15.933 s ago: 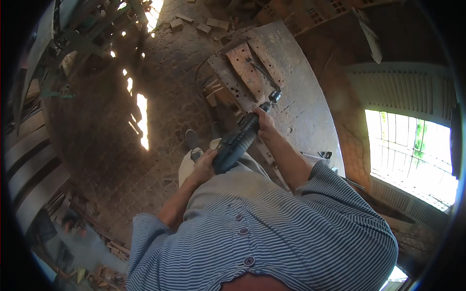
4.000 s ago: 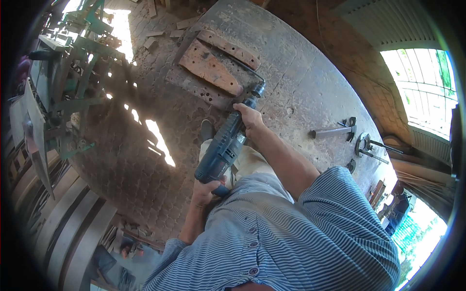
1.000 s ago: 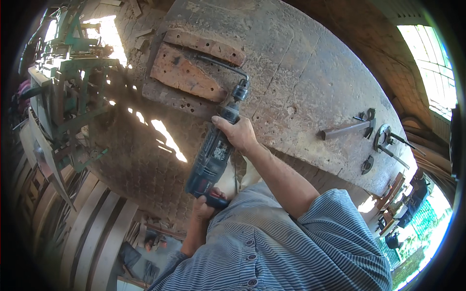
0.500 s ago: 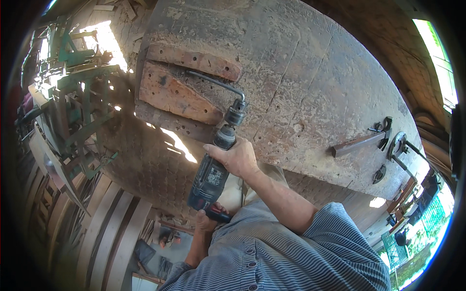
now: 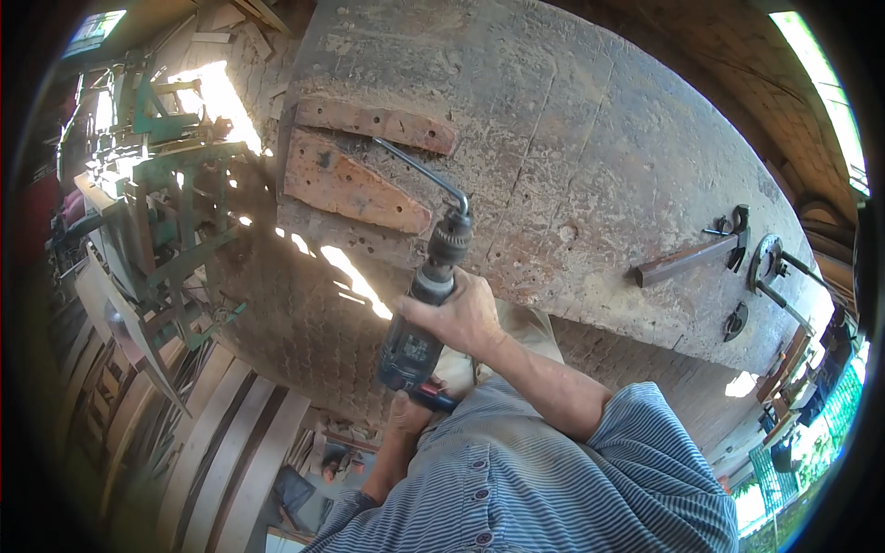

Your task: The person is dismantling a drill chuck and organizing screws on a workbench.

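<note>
A dark blue power drill (image 5: 411, 348) is in both my hands, held in front of me at the bench's near edge. My right hand (image 5: 466, 315) wraps round the front of its body, just behind the keyed chuck (image 5: 450, 240). My left hand (image 5: 406, 417) is closed at the rear grip, low by my shirt; its fingers are partly hidden. A bent metal rod (image 5: 424, 170) is clamped in the chuck and slants to the far left. Its tip lies over or by the gap between two reddish, holed wooden blocks (image 5: 355, 184); whether it touches cannot be told.
The blocks lie on a worn workbench (image 5: 516, 101). At its right are a hammer (image 5: 691, 260), a round metal tool with two handles (image 5: 767, 263) and a small dark part (image 5: 736, 321). Green machinery (image 5: 175, 175) stands left, with long boards (image 5: 221, 452) below it.
The drill has drawn back a little toward me, and its rod now slopes more steeply across the bench. Both hands keep their hold. The whole view has shifted slightly.
</note>
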`<state>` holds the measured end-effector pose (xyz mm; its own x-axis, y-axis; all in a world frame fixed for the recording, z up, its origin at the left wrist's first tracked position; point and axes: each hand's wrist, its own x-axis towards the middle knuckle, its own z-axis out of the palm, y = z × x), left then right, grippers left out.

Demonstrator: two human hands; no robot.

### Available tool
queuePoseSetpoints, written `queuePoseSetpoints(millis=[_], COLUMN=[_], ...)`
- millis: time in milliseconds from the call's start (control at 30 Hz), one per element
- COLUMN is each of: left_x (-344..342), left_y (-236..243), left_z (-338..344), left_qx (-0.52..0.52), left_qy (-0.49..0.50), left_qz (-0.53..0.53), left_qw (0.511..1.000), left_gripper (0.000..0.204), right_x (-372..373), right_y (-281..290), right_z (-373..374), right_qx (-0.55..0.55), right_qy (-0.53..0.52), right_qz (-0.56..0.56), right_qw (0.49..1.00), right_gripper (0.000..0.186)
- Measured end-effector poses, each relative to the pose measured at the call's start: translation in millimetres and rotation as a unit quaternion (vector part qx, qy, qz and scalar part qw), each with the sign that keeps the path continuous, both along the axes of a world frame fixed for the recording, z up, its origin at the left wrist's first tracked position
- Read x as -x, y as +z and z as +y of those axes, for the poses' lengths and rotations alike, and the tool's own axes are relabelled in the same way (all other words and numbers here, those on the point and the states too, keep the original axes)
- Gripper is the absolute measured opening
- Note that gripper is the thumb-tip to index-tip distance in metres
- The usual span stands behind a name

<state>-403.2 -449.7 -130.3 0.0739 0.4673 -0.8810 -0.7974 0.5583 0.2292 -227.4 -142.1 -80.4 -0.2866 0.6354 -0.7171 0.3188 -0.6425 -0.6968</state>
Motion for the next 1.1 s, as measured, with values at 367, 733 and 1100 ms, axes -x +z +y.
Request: queuePoseSetpoints(millis=[367,733,1100], left_x=[-28,-20,-44], left_y=[65,30,73], left_z=[122,210,310], left_qx=[-0.168,-0.228,-0.211], left_qy=[-0.089,-0.348,-0.55], left_qz=[-0.031,0.017,0.04], left_qw=[0.981,0.909,0.807], left_gripper=[0.126,0.071,0.066], right_x=[-36,-104,-153], right_y=[111,175,184], right_z=[-27,40,68], right_qx=[-0.248,-0.213,-0.309], right_qy=[-0.068,-0.277,-0.251], right_qz=[0.108,0.115,0.096], right_qw=[0.96,0.93,0.913], right_gripper=[0.039,0.032,0.033])
